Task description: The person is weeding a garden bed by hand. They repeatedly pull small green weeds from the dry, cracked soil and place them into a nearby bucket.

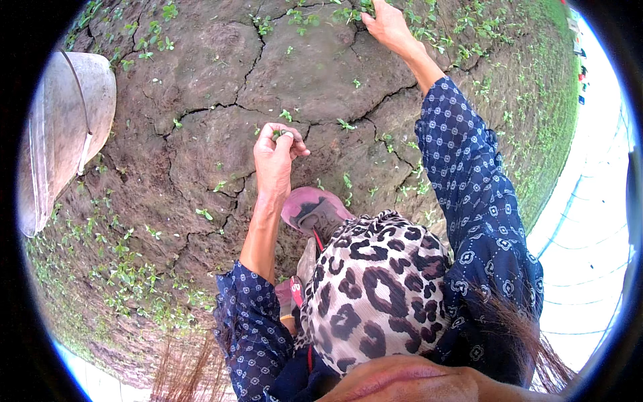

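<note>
My left hand [275,158] is low over the cracked soil in front of my shoe. Its fingers are curled, with a small bit of green leaf [278,134] between thumb and fingers. Stretched forward, my right hand [392,29] is at the top edge of the view, among small green seedlings [347,15]. Its thumb points left and its fingertips are partly cut off by the frame, so its grip is unclear. Single seedlings [345,124] grow from the soil between the two hands.
A pale bucket [83,100] with a wire handle stands at the left. Deep cracks run through the bare soil [301,65]. Denser seedlings [135,276] grow at lower left and along the right. A pink-toed shoe [314,208] and leopard-print cloth [377,291] are below my hands.
</note>
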`<state>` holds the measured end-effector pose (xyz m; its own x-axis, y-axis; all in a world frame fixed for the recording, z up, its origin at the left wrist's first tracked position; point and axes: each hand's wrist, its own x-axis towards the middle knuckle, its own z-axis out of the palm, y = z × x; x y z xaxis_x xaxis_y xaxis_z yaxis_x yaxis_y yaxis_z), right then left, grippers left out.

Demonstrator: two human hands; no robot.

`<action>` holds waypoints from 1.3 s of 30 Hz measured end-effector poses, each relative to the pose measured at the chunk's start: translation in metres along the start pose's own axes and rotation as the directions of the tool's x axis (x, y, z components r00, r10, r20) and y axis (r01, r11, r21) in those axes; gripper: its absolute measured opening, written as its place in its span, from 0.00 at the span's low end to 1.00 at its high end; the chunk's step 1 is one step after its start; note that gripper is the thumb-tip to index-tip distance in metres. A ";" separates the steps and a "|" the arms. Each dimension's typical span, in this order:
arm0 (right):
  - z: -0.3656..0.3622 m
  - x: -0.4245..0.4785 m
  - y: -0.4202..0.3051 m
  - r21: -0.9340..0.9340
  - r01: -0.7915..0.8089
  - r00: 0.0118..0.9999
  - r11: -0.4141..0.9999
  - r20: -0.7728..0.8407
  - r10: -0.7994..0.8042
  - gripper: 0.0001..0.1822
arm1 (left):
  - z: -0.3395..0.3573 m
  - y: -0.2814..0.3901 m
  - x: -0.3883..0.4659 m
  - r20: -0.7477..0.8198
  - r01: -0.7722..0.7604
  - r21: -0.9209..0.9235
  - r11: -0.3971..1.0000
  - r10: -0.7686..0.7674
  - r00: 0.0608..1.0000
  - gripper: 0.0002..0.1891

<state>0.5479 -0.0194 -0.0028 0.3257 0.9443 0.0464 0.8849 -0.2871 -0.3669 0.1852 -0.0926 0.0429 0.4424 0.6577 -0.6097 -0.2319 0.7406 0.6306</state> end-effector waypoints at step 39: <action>0.021 -0.007 -0.020 0.227 -0.073 0.997 0.971 -0.008 0.076 0.13 | -0.011 -0.008 -0.001 -0.052 0.007 -0.044 0.999 -0.009 0.999 0.01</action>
<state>0.5212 -0.0171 -0.0155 0.3949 0.9184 0.0254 0.7599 -0.3110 -0.5708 0.1776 -0.0976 0.0331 0.3988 0.6570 -0.6398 -0.2665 0.7506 0.6046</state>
